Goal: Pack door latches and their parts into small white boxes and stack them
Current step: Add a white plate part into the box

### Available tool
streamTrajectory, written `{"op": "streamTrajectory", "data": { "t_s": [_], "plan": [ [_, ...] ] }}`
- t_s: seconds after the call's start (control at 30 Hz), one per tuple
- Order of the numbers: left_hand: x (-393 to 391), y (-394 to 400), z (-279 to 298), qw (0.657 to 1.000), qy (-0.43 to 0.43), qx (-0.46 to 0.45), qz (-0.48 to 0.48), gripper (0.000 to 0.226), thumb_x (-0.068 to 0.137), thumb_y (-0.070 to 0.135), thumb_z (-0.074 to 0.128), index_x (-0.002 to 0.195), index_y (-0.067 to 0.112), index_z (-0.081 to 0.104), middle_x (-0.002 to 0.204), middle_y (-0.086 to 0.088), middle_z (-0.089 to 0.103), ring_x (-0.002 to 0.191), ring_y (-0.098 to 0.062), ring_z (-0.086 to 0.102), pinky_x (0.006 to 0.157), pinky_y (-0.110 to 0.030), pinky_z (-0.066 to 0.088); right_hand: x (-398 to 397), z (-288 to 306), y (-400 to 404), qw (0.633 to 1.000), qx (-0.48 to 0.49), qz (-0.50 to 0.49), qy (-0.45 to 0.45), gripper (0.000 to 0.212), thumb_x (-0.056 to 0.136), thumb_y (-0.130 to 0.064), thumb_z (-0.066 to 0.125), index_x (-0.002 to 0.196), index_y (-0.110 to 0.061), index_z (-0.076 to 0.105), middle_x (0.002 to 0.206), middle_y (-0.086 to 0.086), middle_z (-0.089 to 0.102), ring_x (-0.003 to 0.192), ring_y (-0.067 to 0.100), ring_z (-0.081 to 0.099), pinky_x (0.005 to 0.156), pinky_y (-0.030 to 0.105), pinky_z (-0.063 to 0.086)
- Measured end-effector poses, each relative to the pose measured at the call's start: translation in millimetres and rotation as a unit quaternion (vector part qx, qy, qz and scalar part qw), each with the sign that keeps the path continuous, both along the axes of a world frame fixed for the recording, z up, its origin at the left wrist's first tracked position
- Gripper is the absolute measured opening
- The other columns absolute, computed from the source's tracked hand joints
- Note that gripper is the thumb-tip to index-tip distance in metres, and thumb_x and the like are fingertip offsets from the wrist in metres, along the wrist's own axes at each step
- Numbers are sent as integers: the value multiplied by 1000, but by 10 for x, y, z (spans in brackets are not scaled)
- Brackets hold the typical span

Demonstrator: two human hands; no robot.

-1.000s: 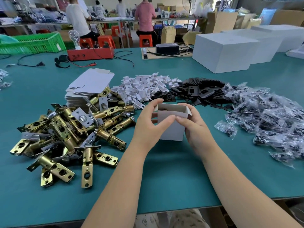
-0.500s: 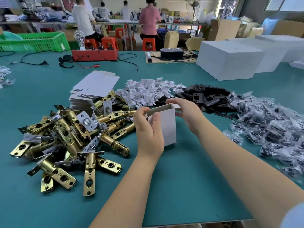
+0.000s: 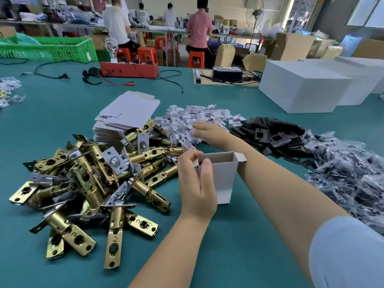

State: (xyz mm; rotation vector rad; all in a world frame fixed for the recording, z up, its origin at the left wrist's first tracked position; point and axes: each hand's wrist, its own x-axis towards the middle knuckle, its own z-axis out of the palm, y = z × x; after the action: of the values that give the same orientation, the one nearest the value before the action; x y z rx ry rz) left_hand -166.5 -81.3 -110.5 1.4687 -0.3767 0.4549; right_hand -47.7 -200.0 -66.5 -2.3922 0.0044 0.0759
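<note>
The box point(image 3: 221, 179) stands upright, mouth open, on the counter point(image 3: 239, 242), just beside the latches point(image 3: 89, 183). The left hand point(image 3: 196, 183) grips its near rim. The right hand point(image 3: 207, 130) rests on the white inserts point(image 3: 199, 119), fingers blurred; its grasp cannot be told.

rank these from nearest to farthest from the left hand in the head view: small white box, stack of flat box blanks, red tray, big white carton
1. small white box: gripped by the left hand at its open top.
2. stack of flat box blanks: beyond the hand, to its left.
3. red tray and big white carton: far left and far right; too close to call.
</note>
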Motion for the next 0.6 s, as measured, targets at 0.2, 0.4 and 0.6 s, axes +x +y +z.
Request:
{"op": "streamTrajectory", "data": {
  "t_s": [0.2, 0.4, 0.6],
  "plan": [
    [-3, -6, 18, 1000, 15, 18, -6, 16, 87, 44, 37, 101, 37, 40, 104, 1, 48, 99, -21, 48, 81, -31, 44, -73, -83, -78, 994, 24, -72, -74, 30, 91, -10, 54, 119, -14, 67, 130, 4, 61, 81, 10, 59, 70, 16, 45],
    [-9, 4, 17, 1000, 8, 23, -6, 21, 87, 43, 38, 103, 30, 42, 105, 0, 48, 99, -20, 48, 82, -25, 42, -222, -145, 4, 994, -29, -47, -92, 36, 91, -11, 49, 124, -15, 62, 106, 6, 67, 83, 16, 56, 75, 24, 40],
    [-13, 4, 23, 1000, 6, 5, -11, 22, 86, 39, 39, 103, 27, 44, 101, 4, 48, 95, -6, 46, 81, -12, 36, -363, -306, -229, 963, -24, -213, -160, 20, 89, -17, 61, 99, -6, 74, 98, 6, 73, 89, 21, 64, 80, 30, 47]
  ]
}}
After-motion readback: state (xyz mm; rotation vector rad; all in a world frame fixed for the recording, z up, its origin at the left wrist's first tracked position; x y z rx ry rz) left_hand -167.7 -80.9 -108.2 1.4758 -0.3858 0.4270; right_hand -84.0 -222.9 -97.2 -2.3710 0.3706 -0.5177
